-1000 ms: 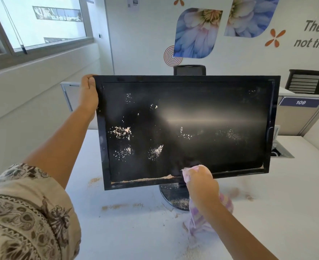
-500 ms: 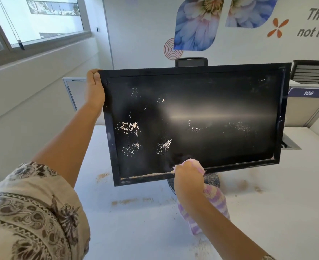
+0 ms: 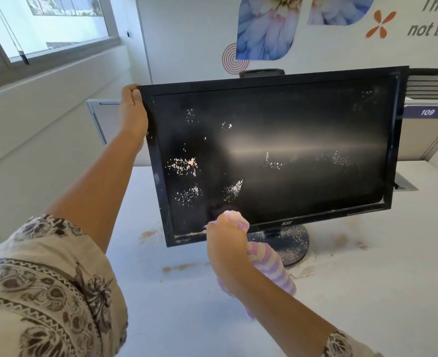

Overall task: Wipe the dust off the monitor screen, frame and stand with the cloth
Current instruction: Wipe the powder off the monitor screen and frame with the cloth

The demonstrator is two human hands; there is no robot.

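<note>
One desk (image 3: 367, 292), dust-strewn. One monitor (image 3: 290, 150) on its round stand (image 3: 294, 244), screen speckled. Left hand (image 3: 133, 112) grips the frame's top-left corner. Right hand (image 3: 225, 240) clutches one striped cloth (image 3: 272, 266) against the lower bezel.

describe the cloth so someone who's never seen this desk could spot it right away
Start at the big black flat-screen monitor standing on the white desk, and drop to the bottom edge of its frame, left of the logo. There the right hand grips a bunched fuzzy cloth with purple and cream stripes, trailing down past the wrist. It is the only soft, striped thing among hard black and white surfaces.
</note>
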